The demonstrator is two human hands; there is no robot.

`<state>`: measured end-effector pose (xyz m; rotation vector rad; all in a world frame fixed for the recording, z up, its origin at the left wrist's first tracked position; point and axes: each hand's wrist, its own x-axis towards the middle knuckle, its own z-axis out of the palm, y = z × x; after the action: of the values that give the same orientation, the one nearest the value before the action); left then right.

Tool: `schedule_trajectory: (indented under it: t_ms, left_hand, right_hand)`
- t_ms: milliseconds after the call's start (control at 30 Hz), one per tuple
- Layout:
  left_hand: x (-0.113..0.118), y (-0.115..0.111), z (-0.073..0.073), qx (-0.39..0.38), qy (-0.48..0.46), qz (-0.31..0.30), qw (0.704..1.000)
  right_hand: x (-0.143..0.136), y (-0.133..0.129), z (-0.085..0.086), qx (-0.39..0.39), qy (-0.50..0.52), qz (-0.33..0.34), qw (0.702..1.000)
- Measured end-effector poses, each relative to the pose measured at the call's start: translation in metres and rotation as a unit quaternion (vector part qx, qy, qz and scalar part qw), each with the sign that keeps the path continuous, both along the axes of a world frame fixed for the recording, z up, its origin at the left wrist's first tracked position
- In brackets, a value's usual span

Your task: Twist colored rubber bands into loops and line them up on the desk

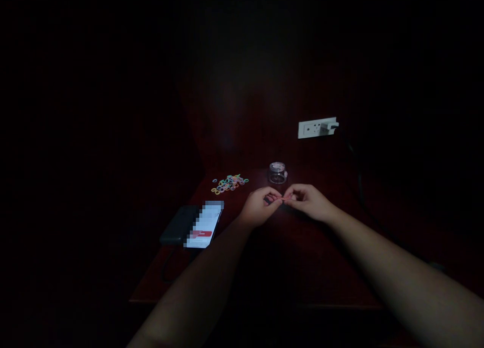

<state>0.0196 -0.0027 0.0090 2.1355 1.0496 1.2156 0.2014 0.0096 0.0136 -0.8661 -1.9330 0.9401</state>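
My left hand (261, 205) and my right hand (307, 200) meet fingertip to fingertip over the dark red table. Between them is a small orange-pink band (284, 198), pinched by the thumb and fingers of each hand. Just beyond the hands stands a clear round container (277, 173) with a lid-like top. A loose pile of coloured small bands (229, 183) lies on the table to the left of the container, beyond my left hand.
At the left, a lit phone (205, 224) lies beside a dark box-shaped object (179, 225) with a cable. A white wall socket (316, 128) holds a plug. The table's front edge (264, 304) crosses below my forearms.
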Motion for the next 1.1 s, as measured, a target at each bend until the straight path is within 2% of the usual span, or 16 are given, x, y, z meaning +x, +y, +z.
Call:
schedule_trajectory:
  t_ms: [133, 433, 600, 900, 1100]
  left_hand:
    - [0.001, 0.0, 0.001, -0.011, -0.004, -0.007, 1.0]
    - [0.002, 0.001, -0.001, -0.02, -0.027, 0.02, 0.999]
    - [0.004, 0.0, 0.0, -0.045, -0.033, -0.005, 0.998]
    - [0.008, 0.008, -0.012, -0.063, -0.06, -0.003, 0.996]
    - [0.008, 0.006, -0.012, -0.06, -0.052, -0.002, 0.997]
  right_hand:
    - [-0.001, -0.003, 0.002, -0.012, -0.003, 0.0, 1.0]
    - [-0.002, 0.0, -0.001, -0.006, -0.003, -0.006, 1.0]
    - [-0.002, -0.003, 0.0, 0.021, -0.033, -0.017, 0.999]
    - [-0.004, -0.006, 0.003, 0.052, -0.069, -0.038, 0.996]
    - [-0.001, -0.002, 0.0, 0.056, -0.077, -0.058, 0.994]
